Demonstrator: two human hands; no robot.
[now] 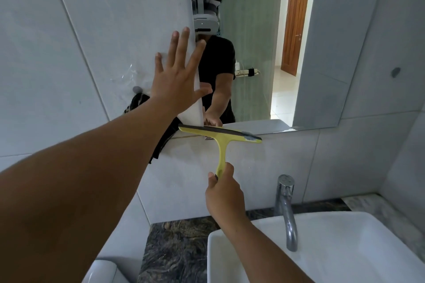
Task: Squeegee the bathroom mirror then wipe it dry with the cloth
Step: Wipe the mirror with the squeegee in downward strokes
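Pale grey tiled walls (80, 30) fill most of the view, and the frameless bathroom mirror (253, 53) hangs on the far wall, reflecting the person, a green wall and a wooden door beyond an open doorway. Near right, a white basin (345, 248) sits on a dark marbled table (174, 253) with a chrome tap (286, 209) standing at its far rim. The left arm reaches far across the scene, and the left hand (177, 73) is spread flat with fingers apart, lying over the mirror's left edge and the tile beside it, probably to brace the body or steady the glass during the stroke. The right hand (223, 193) is closed around the lower handle of the yellow squeegee (220, 135), held upright so the dark rubber blade lies level along the mirror's bottom edge, just where glass meets tile; by that position a downward pass looks to be finishing at the left part of the mirror. Something dark hangs on the wall (161, 142) left of the squeegee, partly behind the left arm; whether it is the cloth I cannot tell. No drying has begun, as far as the glass shows.
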